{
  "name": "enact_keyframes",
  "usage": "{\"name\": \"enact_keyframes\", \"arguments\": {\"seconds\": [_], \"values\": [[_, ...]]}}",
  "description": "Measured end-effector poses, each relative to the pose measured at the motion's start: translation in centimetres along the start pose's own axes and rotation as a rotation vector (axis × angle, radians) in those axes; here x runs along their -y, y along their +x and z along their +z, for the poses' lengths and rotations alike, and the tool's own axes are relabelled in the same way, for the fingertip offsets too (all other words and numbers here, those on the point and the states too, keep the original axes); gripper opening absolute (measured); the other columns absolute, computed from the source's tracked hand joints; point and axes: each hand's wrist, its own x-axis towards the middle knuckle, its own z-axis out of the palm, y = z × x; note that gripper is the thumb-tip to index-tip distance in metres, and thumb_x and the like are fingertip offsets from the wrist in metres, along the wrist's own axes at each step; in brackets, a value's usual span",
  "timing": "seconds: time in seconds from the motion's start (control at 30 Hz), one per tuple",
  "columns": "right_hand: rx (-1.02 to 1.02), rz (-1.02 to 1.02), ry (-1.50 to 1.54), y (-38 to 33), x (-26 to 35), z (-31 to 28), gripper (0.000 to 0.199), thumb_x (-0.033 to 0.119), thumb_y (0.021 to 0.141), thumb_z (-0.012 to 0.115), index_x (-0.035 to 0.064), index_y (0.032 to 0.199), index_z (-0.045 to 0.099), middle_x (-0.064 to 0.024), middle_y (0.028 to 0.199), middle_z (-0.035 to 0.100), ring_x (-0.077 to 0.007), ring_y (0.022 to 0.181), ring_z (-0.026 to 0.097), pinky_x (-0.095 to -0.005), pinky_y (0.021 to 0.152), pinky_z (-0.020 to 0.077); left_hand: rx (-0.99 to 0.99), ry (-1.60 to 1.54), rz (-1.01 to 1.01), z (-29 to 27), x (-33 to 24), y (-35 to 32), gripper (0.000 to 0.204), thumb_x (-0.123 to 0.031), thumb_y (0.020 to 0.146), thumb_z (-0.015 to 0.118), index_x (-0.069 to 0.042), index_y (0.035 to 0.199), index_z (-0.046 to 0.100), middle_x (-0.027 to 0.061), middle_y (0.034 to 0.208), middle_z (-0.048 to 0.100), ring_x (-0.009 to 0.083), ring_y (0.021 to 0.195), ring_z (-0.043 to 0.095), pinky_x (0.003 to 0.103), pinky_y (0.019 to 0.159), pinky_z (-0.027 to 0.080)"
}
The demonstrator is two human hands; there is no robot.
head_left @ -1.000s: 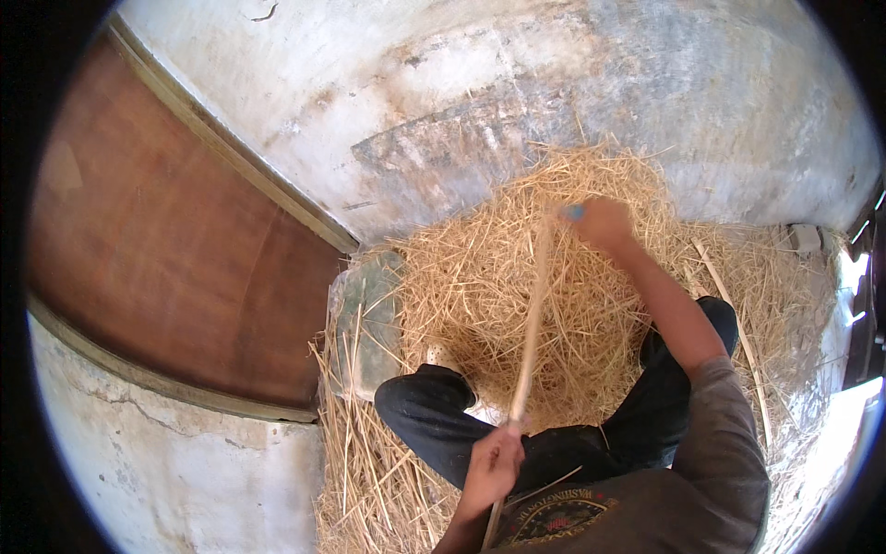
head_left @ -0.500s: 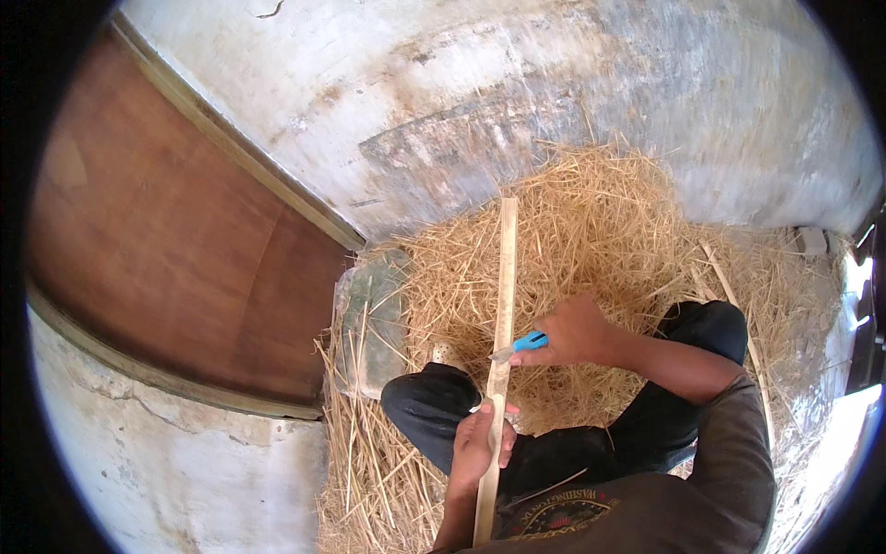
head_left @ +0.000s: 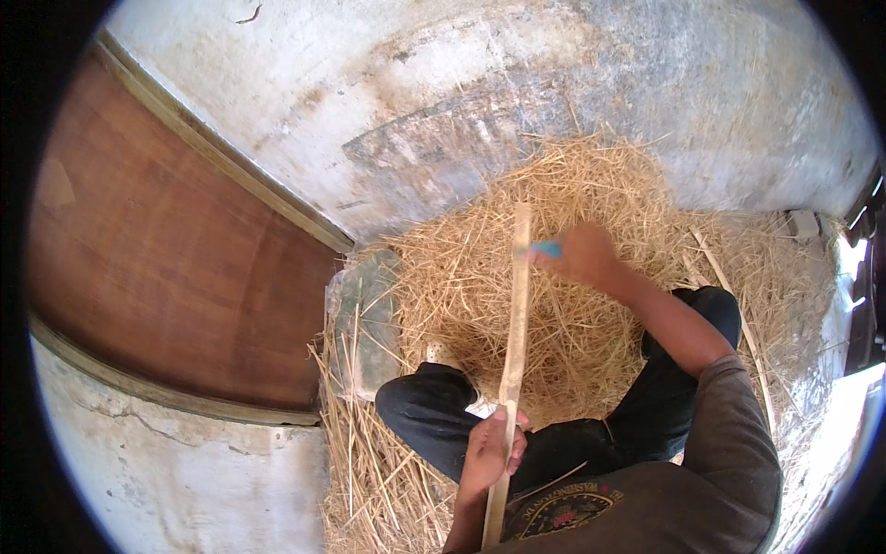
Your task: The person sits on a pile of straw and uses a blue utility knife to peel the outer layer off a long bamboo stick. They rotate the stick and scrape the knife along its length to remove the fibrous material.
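Note:
A long, pale strip of split bamboo or wood (head_left: 519, 314) slants up from my lap, its far end over the straw. My left hand (head_left: 491, 450) is wrapped around its lower part, with the near end running past my wrist. Near the far end, my right hand (head_left: 585, 255) is closed on a blue-handled knife (head_left: 548, 248). The knife's blade lies against or just over the strip; motion blur hides the exact contact. Beneath both hands are my crossed legs in dark trousers (head_left: 420, 406).
A heap of dry straw (head_left: 591, 194) spreads between my legs and the stained wall (head_left: 480, 92). On the left stand a grey-green stone block (head_left: 365, 300) and a brown wooden door panel (head_left: 185, 240). Another thin strip (head_left: 734, 314) lies on straw at the right.
My right hand and the knife have slid away from me along the strip, from its middle to near its far end. My left hand keeps its hold.

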Motion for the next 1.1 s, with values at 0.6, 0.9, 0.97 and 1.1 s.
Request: {"name": "enact_keyframes", "arguments": {"seconds": [0.6, 0.9, 0.97, 1.1], "values": [[-0.231, 0.264, -0.097, 3.9, -5.8, -0.8, 0.081, 0.082, 0.078, 0.035, 0.0078, 0.058, 0.059, -0.0042, 0.049, 0.051, -0.0213, 0.051, 0.056, -0.0409, 0.052, 0.0461, 0.053, 0.038, -0.060, 0.8, -0.1, -1.0, 0.043, -0.036, 0.104, 0.024, -0.002, 0.102, 0.050, 0.0030, 0.055, 0.047, 0.0092, 0.041, 0.040, 0.022, 0.037, 0.032], [-0.040, 0.231, 0.160, 0.3, -1.3, -2.8, 0.078, 0.076, 0.079, 0.045, 0.0024, 0.061, 0.060, -0.0141, 0.057, 0.056, -0.0282, 0.054, 0.055, -0.0432, 0.055, 0.0446, -0.185, -0.020, -0.086, -1.9, -1.1, -2.3, 0.046, -0.044, 0.100, 0.031, -0.003, 0.092, 0.052, 0.0054, 0.055, 0.050, 0.0123, 0.038, 0.044, 0.024, 0.036, 0.035], [0.120, -0.046, 0.088, -3.9, 3.5, -1.9, 0.075, 0.079, 0.074, 0.048, 0.0066, 0.058, 0.061, -0.0129, 0.056, 0.057, -0.0301, 0.055, 0.060, -0.0425, 0.056, 0.0470, -0.197, -0.039, -0.075, -1.4, -1.5, -1.2, 0.047, -0.044, 0.100, 0.031, -0.003, 0.091, 0.051, 0.0072, 0.055, 0.051, 0.0129, 0.038, 0.043, 0.024, 0.036, 0.035], [0.106, -0.343, 0.019, -7.1, 6.7, -1.2, 0.080, 0.084, 0.070, 0.044, 0.0074, 0.056, 0.061, -0.0108, 0.049, 0.053, -0.0265, 0.048, 0.058, -0.0406, 0.049, 0.0451, -0.127, -0.061, -0.013, -0.5, -2.2, 0.2, 0.047, -0.042, 0.102, 0.028, -0.002, 0.091, 0.051, 0.0110, 0.056, 0.054, 0.0140, 0.037, 0.043, 0.025, 0.036, 0.035]]}}
